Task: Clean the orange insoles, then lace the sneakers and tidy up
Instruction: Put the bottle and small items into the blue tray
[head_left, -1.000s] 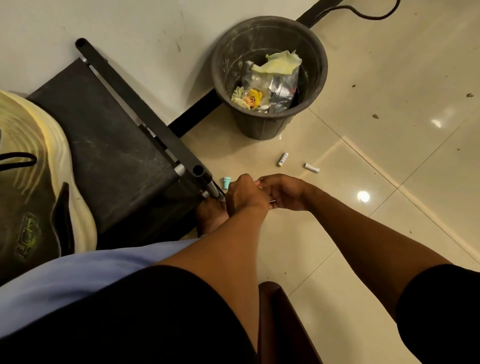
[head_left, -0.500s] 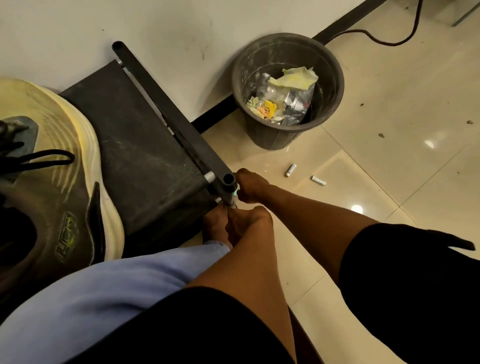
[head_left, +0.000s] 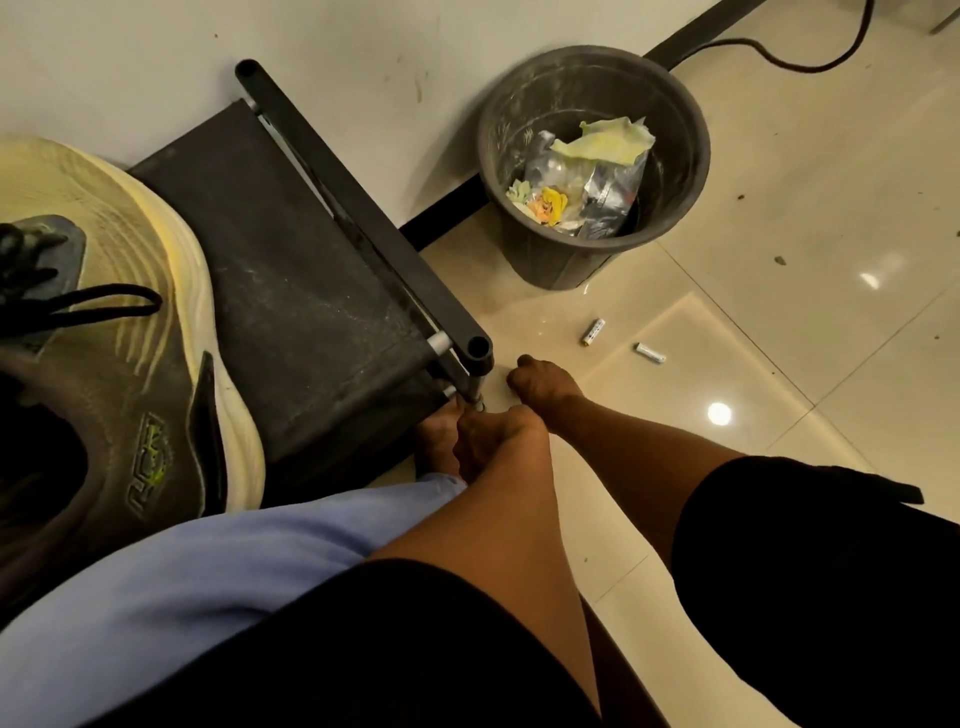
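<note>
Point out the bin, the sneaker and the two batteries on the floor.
Bin (head_left: 498, 156): head view, inner wall.
Sneaker (head_left: 156, 291): head view, pale midsole.
Left battery (head_left: 592, 332): head view, its middle.
Right battery (head_left: 651, 353): head view, its middle.

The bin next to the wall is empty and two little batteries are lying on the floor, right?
Not quite. The bin by the wall is not empty: the head view shows crumpled wrappers and a yellow-green scrap inside it. The rest holds: two little batteries lie on the floor tiles, apart from each other, just beyond the right hand.
</note>
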